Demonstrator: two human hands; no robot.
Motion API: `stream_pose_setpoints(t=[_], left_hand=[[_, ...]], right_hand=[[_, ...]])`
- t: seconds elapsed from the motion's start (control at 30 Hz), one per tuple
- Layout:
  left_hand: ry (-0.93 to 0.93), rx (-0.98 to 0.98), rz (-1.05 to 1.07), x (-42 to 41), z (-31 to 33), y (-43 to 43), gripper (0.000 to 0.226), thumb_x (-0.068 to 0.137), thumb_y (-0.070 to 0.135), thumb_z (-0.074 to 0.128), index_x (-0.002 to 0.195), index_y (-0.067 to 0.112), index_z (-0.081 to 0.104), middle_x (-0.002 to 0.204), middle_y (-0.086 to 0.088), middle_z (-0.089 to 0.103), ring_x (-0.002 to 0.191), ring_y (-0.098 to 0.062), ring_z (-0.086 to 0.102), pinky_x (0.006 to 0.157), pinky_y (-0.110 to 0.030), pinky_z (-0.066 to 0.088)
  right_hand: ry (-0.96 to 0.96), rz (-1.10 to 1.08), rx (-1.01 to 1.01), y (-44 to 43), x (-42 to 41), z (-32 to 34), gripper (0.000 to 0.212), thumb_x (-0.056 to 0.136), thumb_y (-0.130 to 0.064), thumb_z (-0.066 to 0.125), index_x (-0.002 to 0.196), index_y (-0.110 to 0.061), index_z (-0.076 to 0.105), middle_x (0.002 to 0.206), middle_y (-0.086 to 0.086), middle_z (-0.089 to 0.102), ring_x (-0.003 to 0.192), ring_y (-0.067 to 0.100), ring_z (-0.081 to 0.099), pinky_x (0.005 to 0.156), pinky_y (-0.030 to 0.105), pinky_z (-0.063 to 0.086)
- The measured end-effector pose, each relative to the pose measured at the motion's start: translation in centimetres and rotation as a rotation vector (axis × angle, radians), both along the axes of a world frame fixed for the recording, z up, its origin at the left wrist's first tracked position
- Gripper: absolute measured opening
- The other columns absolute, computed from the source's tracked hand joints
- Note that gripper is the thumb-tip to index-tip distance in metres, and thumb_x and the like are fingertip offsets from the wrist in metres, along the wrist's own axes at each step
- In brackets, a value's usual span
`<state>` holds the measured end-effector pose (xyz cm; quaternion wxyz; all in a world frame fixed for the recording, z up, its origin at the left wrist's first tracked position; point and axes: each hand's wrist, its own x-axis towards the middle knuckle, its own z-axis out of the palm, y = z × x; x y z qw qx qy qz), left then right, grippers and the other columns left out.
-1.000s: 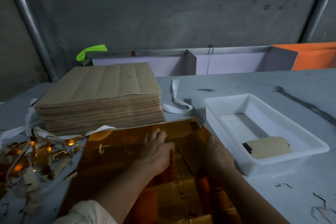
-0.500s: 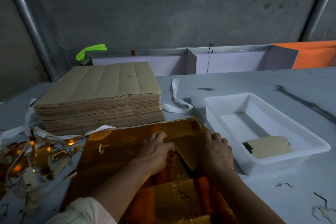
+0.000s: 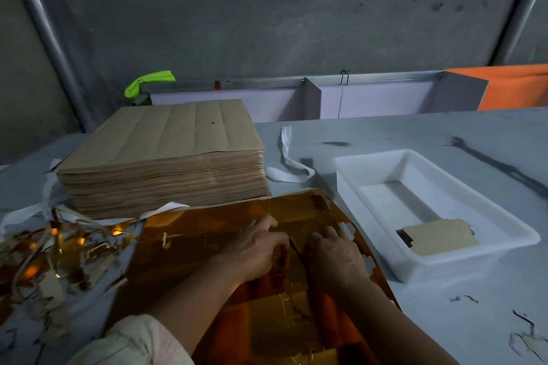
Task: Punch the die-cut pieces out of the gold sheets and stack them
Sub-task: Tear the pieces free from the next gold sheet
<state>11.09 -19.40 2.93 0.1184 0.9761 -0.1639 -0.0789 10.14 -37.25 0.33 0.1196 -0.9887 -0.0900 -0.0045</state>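
Note:
A gold sheet [image 3: 207, 234] lies flat on the grey table in front of me, its die-cut lines showing. My left hand [image 3: 255, 249] presses down on its middle. Just to the right, my right hand [image 3: 338, 255] grips a die-cut piece [image 3: 311, 218] at the sheet's right side. A dark split runs between the two hands, and the piece's notched right edge is lifted. One punched-out piece [image 3: 439, 235] lies brown side up in the white tray [image 3: 370, 163] on the right.
A thick stack of brown-backed sheets [image 3: 166, 157] stands behind the gold sheet at the left. Tangled gold offcuts [image 3: 59, 255] pile up at the far left. A white strap [image 3: 287, 163] lies between stack and tray. Small scraps [image 3: 525, 338] dot the table's right front.
My right hand has come up from the sheet's right edge onto the piece beside my left hand. The split between the hands has opened and the piece's right edge has risen.

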Motion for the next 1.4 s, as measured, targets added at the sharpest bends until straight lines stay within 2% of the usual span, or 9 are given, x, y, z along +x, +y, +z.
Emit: stream_pose_setpoints(t=[0.17,0.4,0.53,0.83,0.93,1.03,1.2,1.33,1.4], left_hand=[[0.008,-0.007,-0.011,0.2,0.3,-0.5,0.038,0.086,0.004,0.057,0.092,0.041,0.051,0.146,0.008,0.026,0.131,-0.022,0.031,0.096,-0.041,0.042],[-0.033,-0.031,-0.028,1.0,-0.1,-0.6,0.010,0.084,0.026,0.057,0.083,0.032,0.050,0.121,0.011,0.036,0.107,-0.011,0.036,0.089,-0.038,0.038],[-0.073,-0.032,-0.021,1.2,-0.1,-0.7,0.018,0.085,0.041,0.063,0.078,0.031,0.050,0.118,0.013,0.040,0.107,-0.010,0.039,0.085,-0.034,0.035],[-0.226,0.028,0.030,0.8,0.3,-1.3,0.025,0.088,0.030,0.062,0.076,0.035,0.041,0.104,0.008,0.041,0.100,-0.011,0.042,0.086,-0.032,0.037],[-0.240,0.044,0.074,0.7,0.5,-1.3,0.009,0.090,0.030,0.062,0.089,0.028,0.054,0.109,0.004,0.045,0.097,-0.011,0.042,0.092,-0.035,0.042],[-0.207,0.025,0.117,0.5,0.9,-1.4,0.008,0.091,0.029,0.062,0.094,0.022,0.058,0.110,0.004,0.047,0.099,-0.012,0.048,0.095,-0.036,0.045],[-0.163,-0.109,0.262,0.6,1.8,-1.6,0.016,0.090,0.025,0.062,0.077,0.020,0.054,0.096,0.005,0.045,0.086,-0.010,0.050,0.075,-0.028,0.048],[-0.173,-0.156,0.314,0.7,2.9,-1.2,0.016,0.088,0.023,0.065,0.076,0.012,0.061,0.091,0.003,0.053,0.080,-0.011,0.055,0.074,-0.031,0.053],[-0.169,-0.195,0.348,0.7,3.4,-1.0,0.017,0.087,0.021,0.065,0.074,0.011,0.062,0.085,0.001,0.060,0.073,-0.012,0.059,0.071,-0.034,0.055]], right_hand=[[-0.001,-0.006,0.003,0.0,0.0,-0.3,0.037,0.096,-0.045,0.052,0.129,-0.030,0.047,0.125,0.000,0.046,0.114,0.020,0.042,0.097,0.035,0.039],[-0.023,-0.024,0.020,0.0,0.0,-0.8,0.034,0.098,-0.046,0.047,0.128,-0.031,0.046,0.122,0.000,0.045,0.112,0.019,0.042,0.096,0.035,0.038],[-0.029,-0.025,0.021,0.0,0.0,-0.9,0.034,0.098,-0.046,0.047,0.128,-0.031,0.045,0.122,0.000,0.046,0.111,0.019,0.042,0.094,0.035,0.038],[0.001,-0.019,0.030,-0.2,-0.1,-0.2,0.037,0.098,-0.044,0.048,0.133,-0.031,0.044,0.128,0.001,0.045,0.118,0.021,0.041,0.099,0.036,0.037],[0.016,-0.018,0.041,-0.4,-0.1,0.2,0.036,0.099,-0.045,0.048,0.132,-0.030,0.046,0.126,0.001,0.046,0.116,0.020,0.042,0.096,0.034,0.039],[0.027,-0.009,0.059,-0.4,0.0,0.8,0.031,0.099,-0.045,0.047,0.125,-0.029,0.050,0.122,-0.001,0.049,0.108,0.017,0.044,0.092,0.031,0.041],[-0.061,0.003,0.149,-0.5,-0.5,1.5,0.025,0.098,-0.040,0.052,0.119,-0.027,0.055,0.117,-0.003,0.053,0.104,0.013,0.046,0.091,0.029,0.044],[-0.098,0.042,0.205,0.0,-0.9,1.9,0.024,0.100,-0.032,0.049,0.121,-0.025,0.058,0.120,-0.003,0.057,0.104,0.013,0.049,0.085,0.026,0.047],[-0.046,0.053,0.267,0.3,-0.9,2.2,0.021,0.101,-0.028,0.049,0.117,-0.024,0.061,0.113,-0.004,0.061,0.095,0.012,0.057,0.078,0.025,0.052]])
